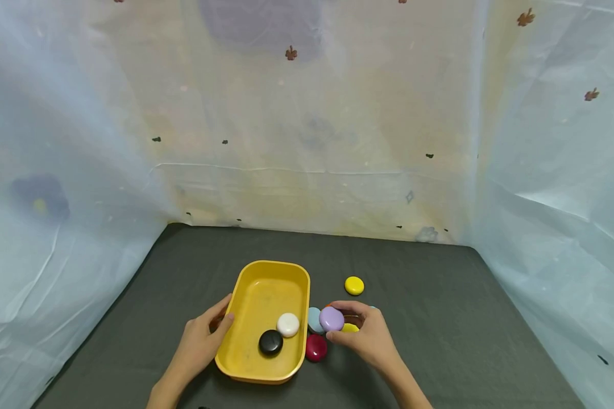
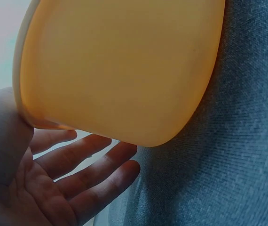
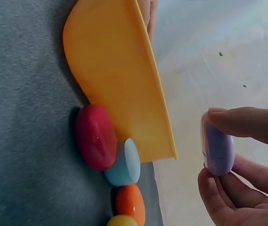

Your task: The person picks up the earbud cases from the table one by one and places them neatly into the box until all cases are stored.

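A shallow yellow tray (image 1: 251, 292) with rounded corners sits on the dark cloth in the head view. My left hand (image 1: 199, 341) grips its left rim, the thumb over the edge and the fingers along the outer wall. Inside the tray are a white disc (image 1: 287, 325) and a black disc (image 1: 270, 343), side by side. To the right of the tray, my right hand (image 1: 365, 335) pinches a smooth lilac disc (image 1: 331, 319) between thumb and fingers. In the right wrist view this lilac disc (image 3: 220, 148) is held up off the cloth.
Beside the tray's right wall lie a crimson disc (image 1: 316, 347) and a light blue disc (image 1: 314, 321). An orange disc (image 3: 130, 203) and a yellow disc (image 1: 350, 328) lie close by, partly hidden. Farther back is another yellow disc (image 1: 355, 286). Patterned sheeting (image 1: 312, 113) surrounds the table.
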The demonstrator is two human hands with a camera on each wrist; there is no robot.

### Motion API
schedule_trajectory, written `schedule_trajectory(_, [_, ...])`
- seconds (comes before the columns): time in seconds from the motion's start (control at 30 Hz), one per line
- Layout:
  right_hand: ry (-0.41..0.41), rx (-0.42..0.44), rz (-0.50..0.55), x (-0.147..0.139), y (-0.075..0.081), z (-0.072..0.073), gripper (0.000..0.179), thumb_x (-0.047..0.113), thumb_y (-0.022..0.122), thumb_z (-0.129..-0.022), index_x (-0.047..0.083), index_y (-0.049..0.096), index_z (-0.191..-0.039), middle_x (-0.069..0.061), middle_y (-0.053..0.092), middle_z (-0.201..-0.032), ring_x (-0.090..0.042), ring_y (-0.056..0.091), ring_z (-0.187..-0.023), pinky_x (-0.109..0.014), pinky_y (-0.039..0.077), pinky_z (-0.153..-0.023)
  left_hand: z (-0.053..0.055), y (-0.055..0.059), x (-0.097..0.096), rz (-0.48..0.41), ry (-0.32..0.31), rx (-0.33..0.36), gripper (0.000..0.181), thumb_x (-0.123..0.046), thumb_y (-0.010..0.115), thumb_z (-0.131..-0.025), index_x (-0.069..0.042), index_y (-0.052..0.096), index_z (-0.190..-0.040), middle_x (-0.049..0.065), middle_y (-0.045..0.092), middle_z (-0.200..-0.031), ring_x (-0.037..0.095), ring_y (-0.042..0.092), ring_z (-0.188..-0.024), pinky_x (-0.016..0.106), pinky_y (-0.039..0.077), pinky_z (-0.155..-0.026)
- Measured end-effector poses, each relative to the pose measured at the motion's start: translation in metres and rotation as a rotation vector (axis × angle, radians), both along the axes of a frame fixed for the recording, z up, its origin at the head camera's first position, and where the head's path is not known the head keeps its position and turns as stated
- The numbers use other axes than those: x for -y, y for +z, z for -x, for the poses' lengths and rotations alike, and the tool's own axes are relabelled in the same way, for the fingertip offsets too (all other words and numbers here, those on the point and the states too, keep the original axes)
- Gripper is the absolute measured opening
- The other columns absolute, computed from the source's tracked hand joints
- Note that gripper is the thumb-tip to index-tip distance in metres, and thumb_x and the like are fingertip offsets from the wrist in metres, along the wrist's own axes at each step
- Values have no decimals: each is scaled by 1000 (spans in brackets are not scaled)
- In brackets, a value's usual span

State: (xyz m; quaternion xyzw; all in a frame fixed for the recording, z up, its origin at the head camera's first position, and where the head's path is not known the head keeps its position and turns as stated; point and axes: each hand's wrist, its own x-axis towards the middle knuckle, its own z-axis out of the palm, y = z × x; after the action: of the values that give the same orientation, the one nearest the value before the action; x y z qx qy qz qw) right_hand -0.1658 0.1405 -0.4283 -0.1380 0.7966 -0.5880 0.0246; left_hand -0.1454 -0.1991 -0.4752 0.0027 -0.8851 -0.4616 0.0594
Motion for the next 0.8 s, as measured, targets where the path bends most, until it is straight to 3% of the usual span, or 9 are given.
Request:
schedule_trajectory(0.2, [64,-7,-25,12,6,10,49,9,86,-75,3,68,-120,-8,67,-114,-28,66,-97,-49,53,-86,-1,0,0,3,7,5,51,-25,60,-101,-14,46,-149,11,63,-126,24,63,-108,42,52,-89])
schedule_trajectory(0.57, [118,-47,-44,32,8,34,50,7,87,-73,1,69,-119,-10,67,-113,-31,65,-100,-49,52,-88,1,-2,0,1,4,3,51,-26,60,-101,-16,46,-149,9,64,-125,23,62,-108,45,50,-91])
schedule_trajectory(0.8, [122,-86,-130,42,2,47,51,14,87,-76,3,68,-121,-8,66,-115,-29,64,-101,-44,54,-86,0,0,0,-4,6,4,51,-25,60,-101,-15,47,-149,8,65,-123,21,63,-105,43,51,-89])
